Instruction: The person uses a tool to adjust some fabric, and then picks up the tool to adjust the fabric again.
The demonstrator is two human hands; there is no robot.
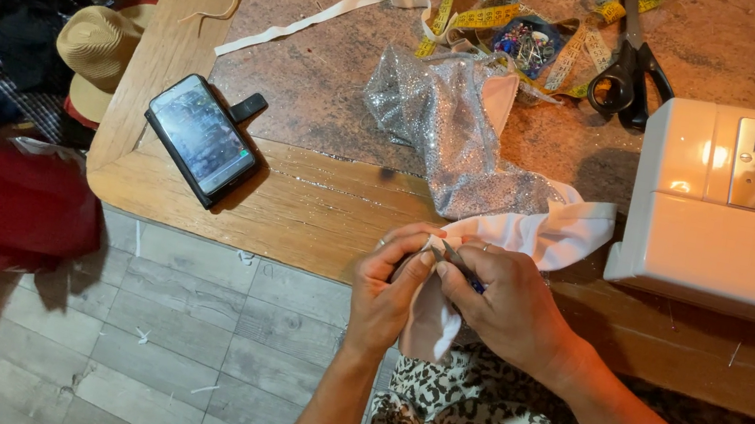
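Left hand (384,287) and right hand (507,309), both closed, pinch one white fabric piece (551,238) at the desk's (298,216) near edge; the right also grips a small dark tool (461,263), kind unclear. Risk: a slip could snag cloth or prick fingers. On the desk: one silver sequin fabric (452,134), one phone (201,138), one scissors (625,75), one sewing machine (741,214).

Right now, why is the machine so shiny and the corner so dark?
Head view: a warm lamp makes a glare spot on the white sewing machine, and the phone screen reflects light too. The left side, by the hat and red bag, sits in shadow. The left hand and right hand on the white cloth look sharp.
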